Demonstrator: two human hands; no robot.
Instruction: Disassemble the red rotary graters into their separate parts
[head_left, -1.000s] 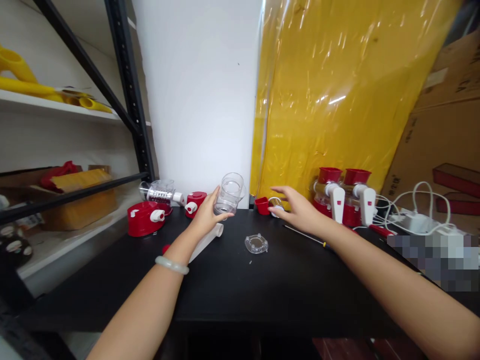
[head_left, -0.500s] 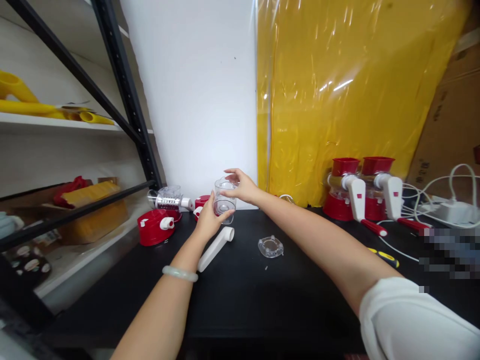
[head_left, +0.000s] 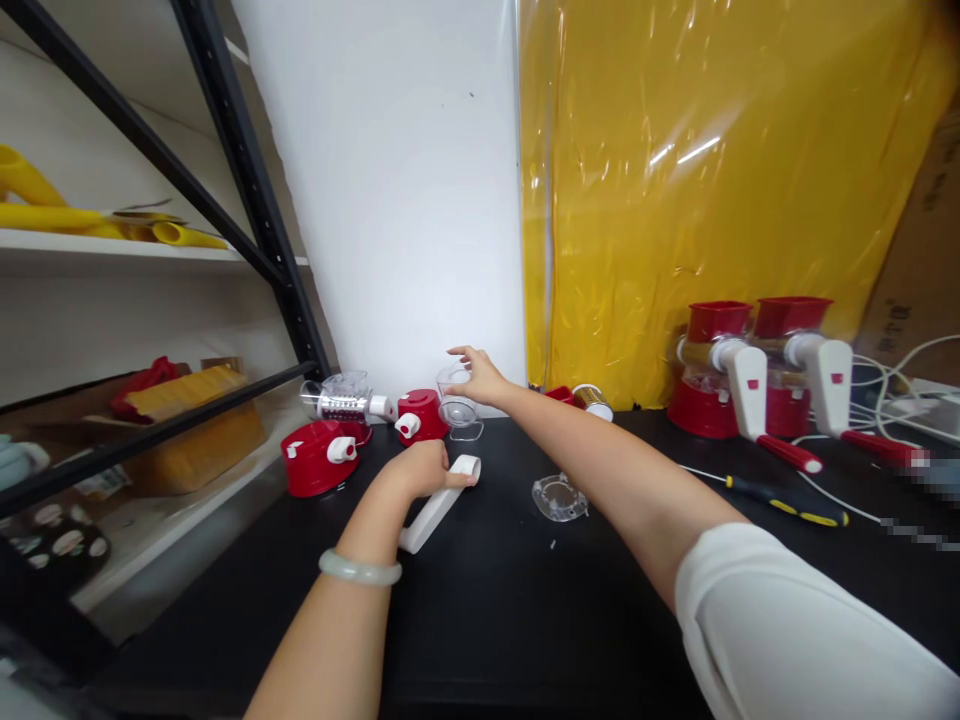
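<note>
Left hand (head_left: 431,473): one, touching one loose crank (head_left: 439,510) near its round end; thumb across it, the other fingers hidden, so firmness of grip cannot be told. Right hand (head_left: 478,380): one, fingers and thumb wide apart at the upper part of one clear housing (head_left: 459,408), upright on the black table (head_left: 510,600) beyond the crank. Red bases beside and left of the housing: two, one (head_left: 418,415) just beside it, one (head_left: 319,460) farther left. Clear rings (head_left: 559,498): one, flat, right of the crank. Metal drums (head_left: 592,402): one visible near the yellow sheet (head_left: 720,180). Screwdrivers (head_left: 787,500): one. Assembled graters at right: two (head_left: 701,405) (head_left: 787,405), upright.
</note>
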